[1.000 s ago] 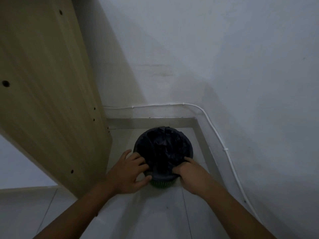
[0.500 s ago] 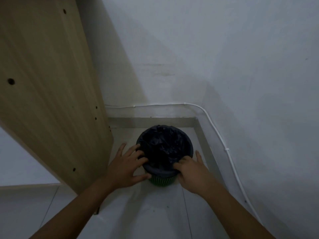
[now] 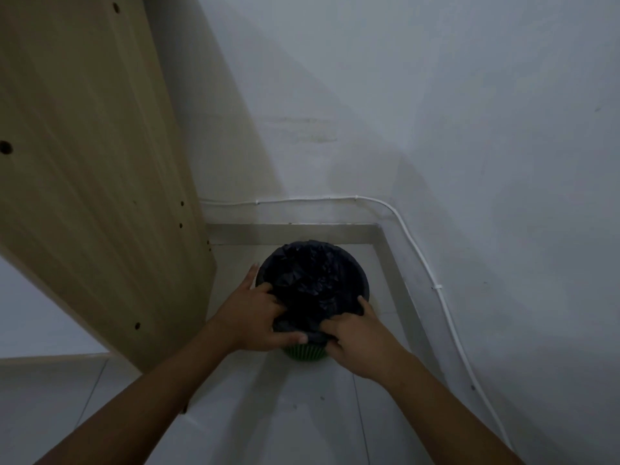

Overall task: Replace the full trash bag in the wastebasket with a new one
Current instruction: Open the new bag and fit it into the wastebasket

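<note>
Gripping black bag (image 3: 312,283) rim: left hand (image 3: 250,318), right hand (image 3: 357,338).

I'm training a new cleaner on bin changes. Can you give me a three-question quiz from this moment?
1. True or false: the black trash bag has already been lifted out of the green wastebasket.
2. Which stands nearest the person's left hand? A) wooden panel B) white cable C) a window
3. Fill in: the right hand grips the bag's ____ at the near rim.

Key: 1 false, it sits in the basket; 2 A; 3 edge.
</note>
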